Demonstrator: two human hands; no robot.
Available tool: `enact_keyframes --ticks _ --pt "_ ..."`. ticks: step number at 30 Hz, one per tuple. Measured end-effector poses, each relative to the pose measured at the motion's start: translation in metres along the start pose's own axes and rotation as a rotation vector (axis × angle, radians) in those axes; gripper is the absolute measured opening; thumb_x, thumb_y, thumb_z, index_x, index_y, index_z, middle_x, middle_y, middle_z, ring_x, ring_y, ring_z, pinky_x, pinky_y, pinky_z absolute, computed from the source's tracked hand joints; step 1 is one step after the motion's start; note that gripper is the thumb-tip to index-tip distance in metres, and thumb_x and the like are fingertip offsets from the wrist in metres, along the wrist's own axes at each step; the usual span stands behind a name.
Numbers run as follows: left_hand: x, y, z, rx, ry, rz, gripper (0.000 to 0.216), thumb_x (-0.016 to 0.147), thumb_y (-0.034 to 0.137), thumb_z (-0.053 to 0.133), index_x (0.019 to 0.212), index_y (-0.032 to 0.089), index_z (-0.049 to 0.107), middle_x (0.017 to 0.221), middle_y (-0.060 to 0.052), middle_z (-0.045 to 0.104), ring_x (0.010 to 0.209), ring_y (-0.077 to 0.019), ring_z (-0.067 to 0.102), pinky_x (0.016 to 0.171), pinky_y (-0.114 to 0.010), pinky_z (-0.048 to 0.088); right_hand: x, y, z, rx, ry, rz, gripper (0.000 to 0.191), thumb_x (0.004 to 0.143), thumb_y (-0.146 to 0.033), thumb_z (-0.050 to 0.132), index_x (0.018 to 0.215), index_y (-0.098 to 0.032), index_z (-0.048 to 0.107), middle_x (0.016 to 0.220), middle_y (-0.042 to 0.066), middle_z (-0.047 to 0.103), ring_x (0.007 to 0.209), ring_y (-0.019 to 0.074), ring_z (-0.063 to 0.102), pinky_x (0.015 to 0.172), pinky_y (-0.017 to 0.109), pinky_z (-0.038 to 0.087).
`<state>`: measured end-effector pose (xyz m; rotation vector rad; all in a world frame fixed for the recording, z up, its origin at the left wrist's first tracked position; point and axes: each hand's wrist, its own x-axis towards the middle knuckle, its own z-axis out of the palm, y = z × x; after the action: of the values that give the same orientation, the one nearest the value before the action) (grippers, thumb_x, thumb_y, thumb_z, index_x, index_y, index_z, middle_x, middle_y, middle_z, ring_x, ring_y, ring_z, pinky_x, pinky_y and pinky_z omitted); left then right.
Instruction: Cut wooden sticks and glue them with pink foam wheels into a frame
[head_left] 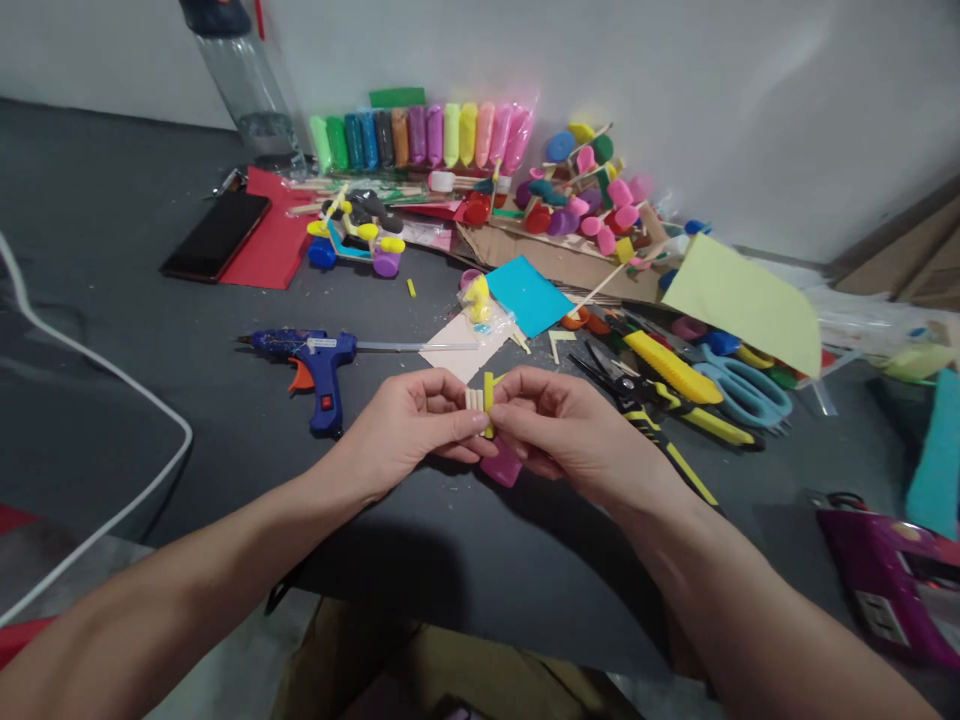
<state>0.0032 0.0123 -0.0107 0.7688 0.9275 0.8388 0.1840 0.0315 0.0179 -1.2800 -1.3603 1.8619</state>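
My left hand [431, 418] pinches a small row of pale wooden sticks [474, 400] between thumb and fingers. Against the end of that row, my right hand [551, 420] grips a narrow yellow strip [489, 400]. Both hands meet over the dark table, fingertips almost touching. Below the fingers shows a pink piece [502, 466], partly covered by them; I cannot tell whether it is held or lies on the table. To the left lies a blue glue gun [326, 375] with a clear glue stick in its back. A pale pink sheet [465, 340] lies just beyond my hands.
Scissors [742, 388], a yellow cutter [671, 365] and pliers [626, 385] lie to the right. Behind are a small toy vehicle [356, 240], clay sticks [420, 137], a phone [217, 235] and a bottle [251, 90]. A white cable [112, 370] curves along the left.
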Motion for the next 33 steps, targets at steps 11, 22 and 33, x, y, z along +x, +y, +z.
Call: enact_keyframes --ticks 11,22,33 --pt "-0.001 0.0 0.0 0.037 -0.016 0.034 0.019 0.077 0.02 0.079 0.079 0.016 0.061 0.069 -0.001 0.075 0.069 -0.0154 0.077 0.065 -0.02 0.059 -0.003 0.0 -0.001 -0.04 -0.032 -0.014 0.033 0.078 -0.048 0.075 0.079 -0.02 0.059 0.052 -0.005 0.058 0.038 0.0053 0.042 0.034 0.018 0.026" --pt "-0.005 0.003 0.004 0.17 0.048 0.113 0.022 0.079 0.03 0.078 0.08 0.016 0.061 0.077 -0.001 0.072 0.066 -0.0131 0.072 0.063 -0.022 0.057 -0.005 -0.008 -0.011 -0.243 0.126 -0.155 0.03 0.081 -0.047 0.069 0.077 -0.019 0.059 0.053 -0.006 0.053 0.041 0.0069 0.04 0.039 0.021 0.027" --pt "-0.014 0.037 0.006 0.836 0.156 0.306 0.024 0.093 0.039 0.058 0.091 0.018 0.068 0.085 -0.002 0.07 0.074 -0.0139 0.064 0.065 -0.023 0.05 0.018 0.008 -0.069 -0.598 0.442 -0.315 0.022 0.09 -0.032 0.061 0.074 -0.017 0.058 0.064 -0.004 0.056 0.056 0.0104 0.048 0.054 0.025 0.039"
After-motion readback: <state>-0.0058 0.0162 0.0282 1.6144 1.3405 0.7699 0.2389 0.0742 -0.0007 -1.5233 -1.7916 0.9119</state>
